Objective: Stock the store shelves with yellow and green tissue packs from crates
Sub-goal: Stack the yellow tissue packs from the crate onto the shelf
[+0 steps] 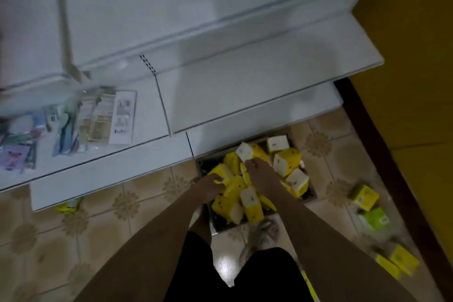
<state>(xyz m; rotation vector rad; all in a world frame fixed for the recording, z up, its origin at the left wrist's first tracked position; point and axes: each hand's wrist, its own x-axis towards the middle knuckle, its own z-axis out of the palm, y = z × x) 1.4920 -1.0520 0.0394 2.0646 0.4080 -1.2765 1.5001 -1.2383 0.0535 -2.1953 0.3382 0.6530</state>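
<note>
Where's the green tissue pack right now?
In the head view, the green tissue pack lies on the tiled floor at right, outside the crate, just below a loose yellow pack.

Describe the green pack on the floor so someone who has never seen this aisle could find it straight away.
Start at the dark crate of yellow packs on the tiled floor below the white shelves. Look right of it, toward the dark strip along the yellow wall, where two loose packs lie close together. The green pack is the nearer one, the only green one, just below a yellow pack.
</note>
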